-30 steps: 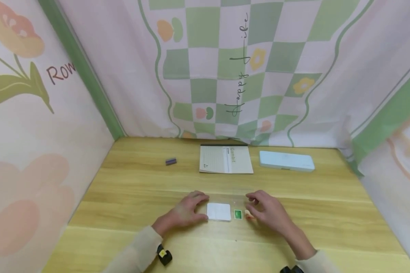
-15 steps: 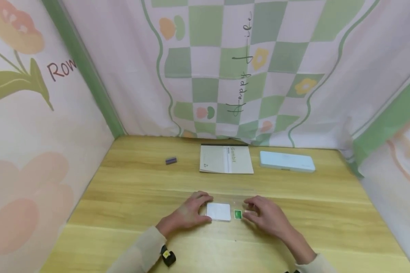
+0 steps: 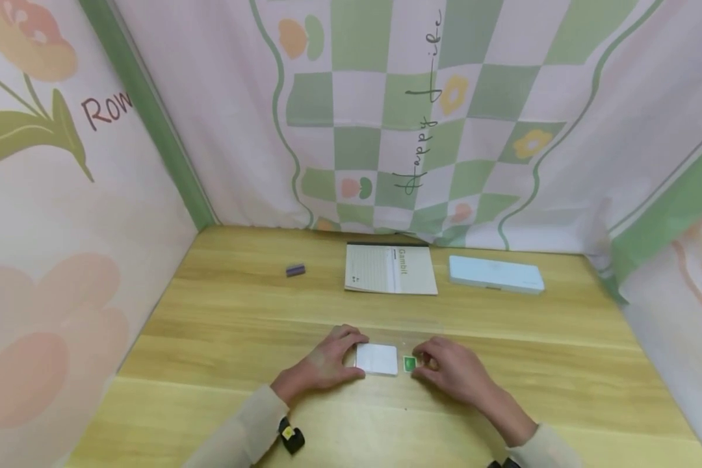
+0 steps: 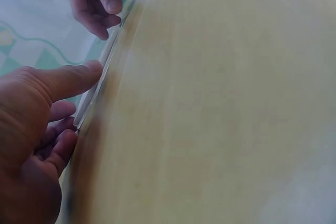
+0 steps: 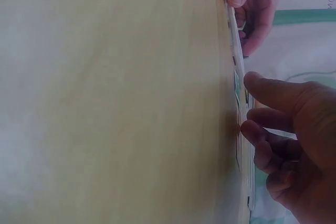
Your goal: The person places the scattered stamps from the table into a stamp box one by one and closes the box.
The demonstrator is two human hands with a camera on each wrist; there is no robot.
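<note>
A white rectangular card-like piece lies in the middle of the table in the head view. My left hand curves round its left end, thumb at the near corner and index finger at the far one. To the right of this piece lies a small green card with a white border. My right hand has thumb and index fingertip at its right-hand corners, the other fingers curled. In the right wrist view, the right thumb is close over the green card, seen edge-on. The small reddish piece is hidden under the right hand.
A faint clear sheet lies under the pieces on the wooden table. Farther back are a small dark purple block, a Gambit notebook and a pale blue case. A checkered curtain hangs behind.
My right hand has moved left, closing in on the green card and covering the reddish piece. My left fingers have come slightly right over the white piece's end. The head view has shifted a little.
</note>
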